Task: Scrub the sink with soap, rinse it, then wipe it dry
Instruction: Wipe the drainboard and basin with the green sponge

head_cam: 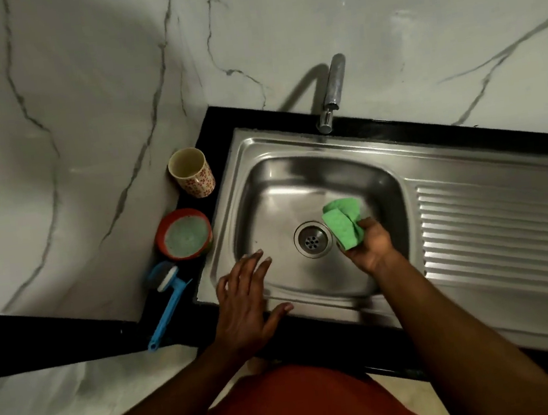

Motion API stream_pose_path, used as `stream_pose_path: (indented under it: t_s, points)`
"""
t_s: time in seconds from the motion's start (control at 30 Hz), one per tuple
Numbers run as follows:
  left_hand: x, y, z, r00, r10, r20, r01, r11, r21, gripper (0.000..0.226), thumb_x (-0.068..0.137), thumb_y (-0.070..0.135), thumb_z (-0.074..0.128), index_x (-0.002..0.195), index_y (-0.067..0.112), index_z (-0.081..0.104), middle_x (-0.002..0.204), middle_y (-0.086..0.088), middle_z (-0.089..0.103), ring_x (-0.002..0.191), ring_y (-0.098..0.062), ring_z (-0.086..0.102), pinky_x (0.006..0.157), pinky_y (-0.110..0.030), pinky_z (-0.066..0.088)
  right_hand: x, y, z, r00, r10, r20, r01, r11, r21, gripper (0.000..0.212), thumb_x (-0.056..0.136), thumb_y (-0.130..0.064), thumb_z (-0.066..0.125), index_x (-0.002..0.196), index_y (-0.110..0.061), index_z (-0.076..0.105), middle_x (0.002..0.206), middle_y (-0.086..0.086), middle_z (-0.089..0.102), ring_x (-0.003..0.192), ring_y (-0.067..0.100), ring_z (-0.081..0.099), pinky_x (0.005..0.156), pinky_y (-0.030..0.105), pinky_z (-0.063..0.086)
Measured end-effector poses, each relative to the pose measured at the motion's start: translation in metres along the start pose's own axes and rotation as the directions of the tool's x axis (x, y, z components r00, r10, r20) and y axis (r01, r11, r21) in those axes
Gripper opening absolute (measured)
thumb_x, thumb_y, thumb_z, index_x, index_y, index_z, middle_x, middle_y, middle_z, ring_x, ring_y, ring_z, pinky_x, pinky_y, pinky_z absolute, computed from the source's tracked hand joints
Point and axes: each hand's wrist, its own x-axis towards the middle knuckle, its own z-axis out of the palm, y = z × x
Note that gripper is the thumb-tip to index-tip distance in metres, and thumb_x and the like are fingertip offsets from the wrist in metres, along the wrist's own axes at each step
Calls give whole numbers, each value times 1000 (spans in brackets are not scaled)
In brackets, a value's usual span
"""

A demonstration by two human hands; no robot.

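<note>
Sink (276,207) sits in the black bench (217,124) under the tap (334,89), no suds or running water visible in head view. Our right hand (370,247) pinches a folded green cloth (343,223) just right of the drain (312,238), left hand (242,300) spread over the near-left rim. We reckon a wiping pass, scrub vs dry unclear; next: cloth pressed flat & swept round the drain.

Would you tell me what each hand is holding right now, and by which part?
The right hand grips the green cloth by its near end; the left hand holds nothing, fingers spread.
</note>
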Motion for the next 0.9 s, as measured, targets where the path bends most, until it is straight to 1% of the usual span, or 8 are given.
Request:
stream_pose_path:
  t_s: [0.2,0.3,0.37,0.43,0.5,0.6,0.77,0.9]
  points:
    - [21,30,2,1000,-4,25,3,1000,12,77,96,79,41,155,30,40,165,11,32,152,-17,30,117,-46,24,8,34,25,999,-35,-5,34,985,-168,33,99,-20,46,126,-5,60,118,20,66,99,37,66,87,48,55]
    - [16,17,1,995,54,89,-62,994,89,72,97,77,40,151,30,46,160,11,39,149,-18,36,116,-45,27,16,57,44,986,-166,-5,144,870,-471,26,102,-22,49,118,-9,64,111,20,67,96,37,66,72,41,55]
    - [6,1,2,993,62,102,-71,994,85,70,98,75,43,152,31,45,162,13,36,150,-17,36,117,-41,22,28,67,60,939,-338,66,274,617,-738,30,103,-19,45,122,-9,66,113,21,67,102,40,66,77,43,55]
    - [-5,-15,4,992,63,106,-72,994,82,70,98,74,45,154,32,42,166,15,30,153,-14,30,119,-38,18,42,74,75,846,-475,240,378,220,-899,35,103,-18,45,133,-11,62,120,20,65,108,39,63,88,42,52]
    - [-14,-29,9,994,64,92,-73,992,100,73,97,74,45,156,32,39,169,14,24,156,-15,24,120,-39,17,62,81,89,794,-442,417,450,-34,-893,41,103,-18,47,143,-11,53,136,20,55,115,39,60,95,42,49]
    - [-21,-39,15,996,55,70,-64,989,137,77,97,75,44,158,29,39,172,7,22,159,-19,20,123,-42,14,89,100,101,834,-193,517,418,-391,-820,46,105,-27,44,150,-19,43,144,20,44,116,42,57,95,47,49]
    - [-23,-39,14,997,62,44,-67,989,131,79,97,76,39,157,24,42,171,3,25,158,-22,23,122,-46,18,98,139,87,862,153,484,428,-730,-532,42,105,-23,36,145,-13,46,139,23,52,117,41,58,97,45,49]
    - [-20,-36,10,998,59,24,-61,993,104,81,97,77,35,156,23,44,169,3,29,156,-21,28,119,-47,23,98,115,52,787,308,534,482,-847,-223,53,106,-25,38,157,-32,25,143,19,39,119,38,53,91,46,49]
